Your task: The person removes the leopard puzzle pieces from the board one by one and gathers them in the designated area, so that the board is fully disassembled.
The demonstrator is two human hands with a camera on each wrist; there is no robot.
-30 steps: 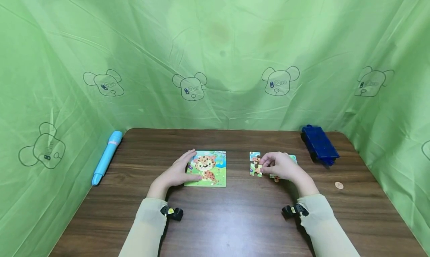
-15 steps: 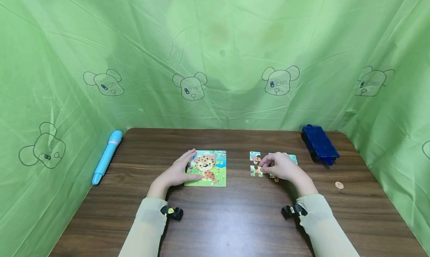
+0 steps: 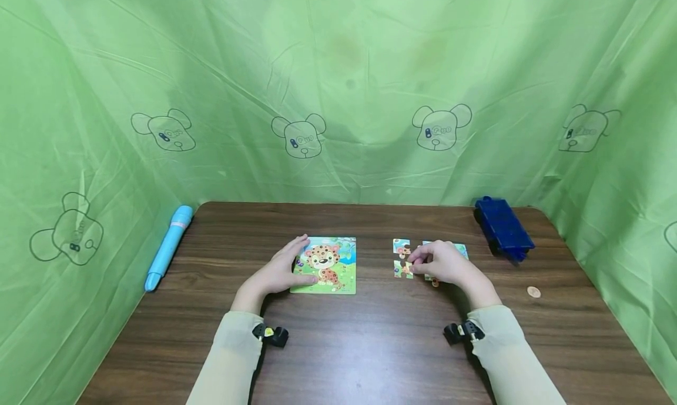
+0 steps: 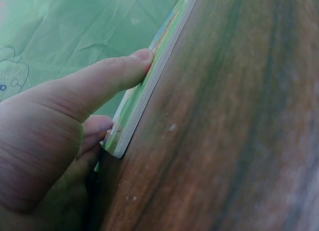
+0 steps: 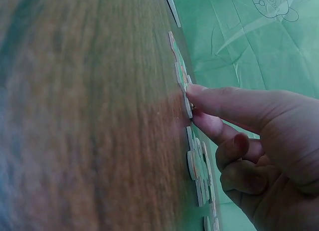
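Backdrop: green cloth (image 3: 349, 70) printed with outline bear heads hung behind and to both sides of a dark wood-grain table (image 3: 370, 346).

Left hand: the left hand (image 3: 277, 271) rested against the near-left corner of the puzzle board (image 3: 327, 265), thumb on its near edge and fingers along its left side; the left wrist view showed the thumb (image 4: 107, 76) pressed to the board's thin edge, bracing it, not lifting it.

Right hand: the right hand (image 3: 441, 263) pinched a loose puzzle piece (image 3: 403, 269) between thumb and forefinger, flat on the table; in the right wrist view the fingertips (image 5: 197, 91) touched the piece's edge.

Key relation: the pinched piece lay just left of the right hand's fingertips and well right of the board, with bare wood between; the right hand was plainly the nearer one.

Piece look: small, flat, cardboard-thin, with orange and green print; a second piece (image 3: 401, 247) sat just beyond it, and more pieces (image 3: 461, 250) lay partly hidden under the right hand.

Board look: square, flat, showing a spotted cartoon leopard on green.

Edges: a light blue pen-like tube (image 3: 169, 247) lay at the far left, a dark blue block (image 3: 502, 227) at the far right, a small coin-like disc (image 3: 534, 291) nearer.
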